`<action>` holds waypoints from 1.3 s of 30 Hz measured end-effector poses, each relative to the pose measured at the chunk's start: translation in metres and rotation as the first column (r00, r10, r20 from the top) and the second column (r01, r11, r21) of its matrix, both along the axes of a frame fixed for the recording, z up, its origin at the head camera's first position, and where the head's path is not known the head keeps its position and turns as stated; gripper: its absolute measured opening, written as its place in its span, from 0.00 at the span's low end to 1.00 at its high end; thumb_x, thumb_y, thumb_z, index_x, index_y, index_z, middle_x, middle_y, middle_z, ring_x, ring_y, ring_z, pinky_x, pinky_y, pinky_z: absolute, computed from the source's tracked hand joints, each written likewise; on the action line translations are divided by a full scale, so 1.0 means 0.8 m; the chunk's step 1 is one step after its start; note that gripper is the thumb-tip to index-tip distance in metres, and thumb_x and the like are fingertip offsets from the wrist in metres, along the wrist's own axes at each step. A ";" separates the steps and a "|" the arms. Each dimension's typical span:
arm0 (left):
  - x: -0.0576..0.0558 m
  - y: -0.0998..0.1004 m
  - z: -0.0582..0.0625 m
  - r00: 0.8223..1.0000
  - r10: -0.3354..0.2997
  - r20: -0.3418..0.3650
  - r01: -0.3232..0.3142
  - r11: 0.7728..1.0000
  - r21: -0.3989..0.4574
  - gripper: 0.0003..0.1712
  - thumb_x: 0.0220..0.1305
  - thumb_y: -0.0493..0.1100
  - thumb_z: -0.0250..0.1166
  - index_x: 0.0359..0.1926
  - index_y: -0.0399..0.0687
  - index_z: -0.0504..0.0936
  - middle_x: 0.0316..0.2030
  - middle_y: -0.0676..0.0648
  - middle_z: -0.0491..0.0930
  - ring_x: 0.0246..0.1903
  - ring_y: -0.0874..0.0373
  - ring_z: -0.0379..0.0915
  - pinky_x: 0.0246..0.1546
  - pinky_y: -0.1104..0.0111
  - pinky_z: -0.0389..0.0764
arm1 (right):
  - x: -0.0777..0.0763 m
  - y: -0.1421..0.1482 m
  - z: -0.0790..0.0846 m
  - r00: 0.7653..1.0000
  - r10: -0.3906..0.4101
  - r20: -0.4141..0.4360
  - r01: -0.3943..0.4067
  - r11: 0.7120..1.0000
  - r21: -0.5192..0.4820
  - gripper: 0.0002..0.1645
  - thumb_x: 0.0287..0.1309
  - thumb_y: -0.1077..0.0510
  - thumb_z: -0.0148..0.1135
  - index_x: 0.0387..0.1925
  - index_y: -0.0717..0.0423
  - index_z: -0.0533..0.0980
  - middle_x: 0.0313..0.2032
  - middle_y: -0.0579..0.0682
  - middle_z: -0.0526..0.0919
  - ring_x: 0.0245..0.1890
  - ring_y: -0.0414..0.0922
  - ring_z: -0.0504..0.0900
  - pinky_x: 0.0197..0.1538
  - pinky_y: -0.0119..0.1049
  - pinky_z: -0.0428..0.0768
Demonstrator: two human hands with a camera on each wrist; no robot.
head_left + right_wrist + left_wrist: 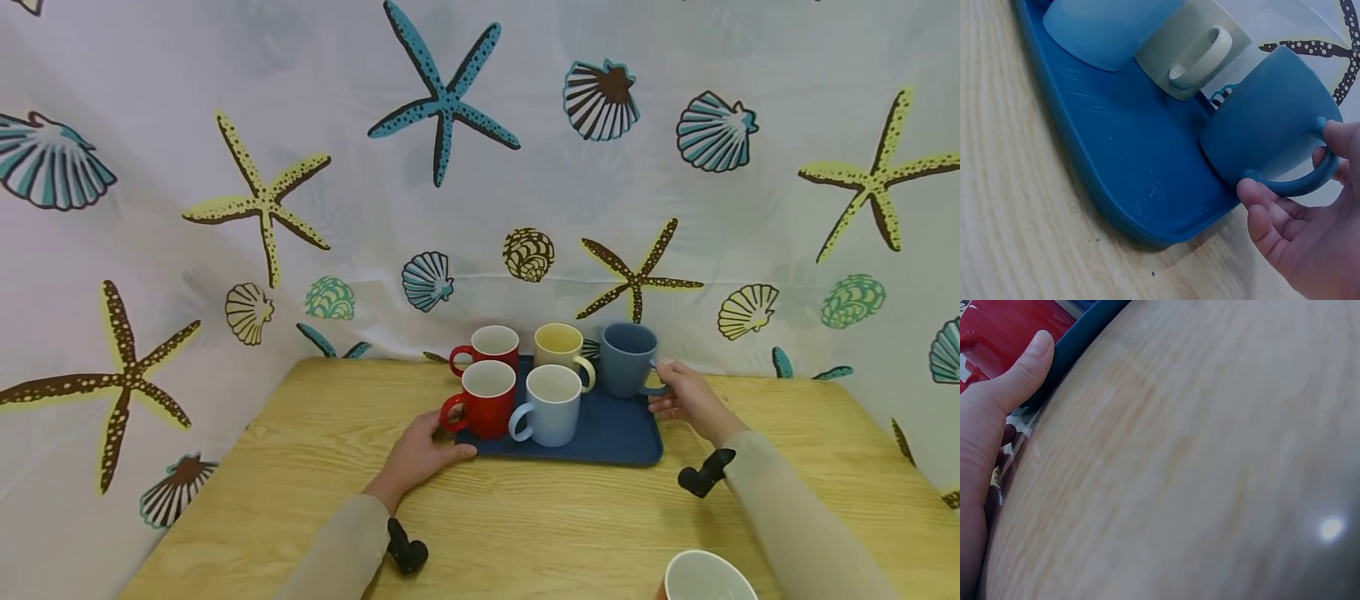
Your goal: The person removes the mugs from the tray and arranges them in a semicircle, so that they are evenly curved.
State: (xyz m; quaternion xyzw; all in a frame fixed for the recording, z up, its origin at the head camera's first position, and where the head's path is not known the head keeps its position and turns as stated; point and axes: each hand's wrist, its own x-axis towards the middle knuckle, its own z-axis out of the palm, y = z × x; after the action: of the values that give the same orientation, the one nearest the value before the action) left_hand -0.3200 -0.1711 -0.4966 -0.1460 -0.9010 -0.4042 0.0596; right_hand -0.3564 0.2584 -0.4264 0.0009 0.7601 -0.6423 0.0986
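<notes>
A dark blue mug point(628, 360) stands at the back right of a blue tray point(615, 429). My right hand point(693, 402) pinches its handle, with thumb and fingers around the loop in the right wrist view. At the tray's front left corner, my left hand point(423, 454) holds the edge; its thumb point(1032, 365) lies along the rim beside a red mug point(489, 408). A light blue mug point(553, 412) is at the tray's front middle. Behind these stand another red mug point(495, 340) and a pale yellow mug point(558, 343). The left fingertips are mostly hidden.
Another mug point(708, 577), white inside, is partly cut off at the bottom edge of the head view, near the right sleeve. A white cloth point(360, 233) printed with shells and starfish hangs behind the wooden table point(525, 517).
</notes>
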 end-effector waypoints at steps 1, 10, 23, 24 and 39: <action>0.000 0.000 0.001 1.000 0.000 -0.001 0.000 1.000 0.002 0.38 0.44 0.61 0.72 0.57 0.56 0.75 0.53 0.53 0.75 0.52 0.54 0.68 0.55 0.55 0.68 | 0.001 0.000 0.000 1.000 0.002 -0.001 -0.002 1.000 -0.005 0.16 0.71 0.47 0.38 0.41 0.56 0.62 0.33 0.59 0.76 0.30 0.47 0.82 0.38 0.43 0.80; -0.003 -0.002 0.003 1.000 0.003 0.011 -0.003 1.000 0.000 0.38 0.44 0.62 0.72 0.57 0.57 0.75 0.53 0.53 0.75 0.53 0.54 0.68 0.56 0.55 0.67 | 0.013 -0.003 0.006 1.000 0.016 -0.021 -0.017 0.999 -0.046 0.14 0.70 0.48 0.42 0.40 0.55 0.65 0.31 0.59 0.77 0.29 0.46 0.82 0.36 0.41 0.80; -0.002 0.000 0.005 1.000 0.000 0.016 0.000 1.000 -0.005 0.40 0.44 0.61 0.72 0.60 0.56 0.73 0.56 0.53 0.73 0.56 0.54 0.66 0.58 0.54 0.65 | 0.047 0.012 0.015 0.993 0.095 -0.065 -0.096 0.995 -0.024 0.18 0.70 0.46 0.42 0.46 0.56 0.64 0.31 0.58 0.80 0.31 0.46 0.82 0.34 0.38 0.78; -0.002 0.000 0.005 1.000 -0.003 0.009 0.003 1.000 -0.005 0.40 0.44 0.61 0.72 0.60 0.56 0.73 0.56 0.53 0.73 0.56 0.54 0.66 0.58 0.55 0.66 | 0.049 0.012 0.016 0.993 0.096 -0.065 -0.098 0.995 -0.024 0.17 0.70 0.46 0.42 0.45 0.56 0.64 0.31 0.58 0.80 0.31 0.46 0.82 0.34 0.39 0.78; 0.000 0.001 0.003 1.000 -0.028 0.004 0.028 0.999 0.019 0.37 0.45 0.59 0.73 0.58 0.56 0.75 0.53 0.53 0.75 0.54 0.54 0.68 0.57 0.56 0.67 | 0.089 0.022 0.022 0.987 0.156 -0.048 -0.156 0.988 0.019 0.18 0.69 0.44 0.44 0.38 0.55 0.65 0.34 0.60 0.80 0.34 0.50 0.82 0.38 0.45 0.78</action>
State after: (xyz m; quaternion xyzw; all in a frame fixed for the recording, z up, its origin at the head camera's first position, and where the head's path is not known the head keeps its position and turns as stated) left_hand -0.3201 -0.1705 -0.4944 -0.1572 -0.8952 -0.4136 0.0534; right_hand -0.2855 0.2763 -0.4092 -0.0737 0.7648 -0.6268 0.1298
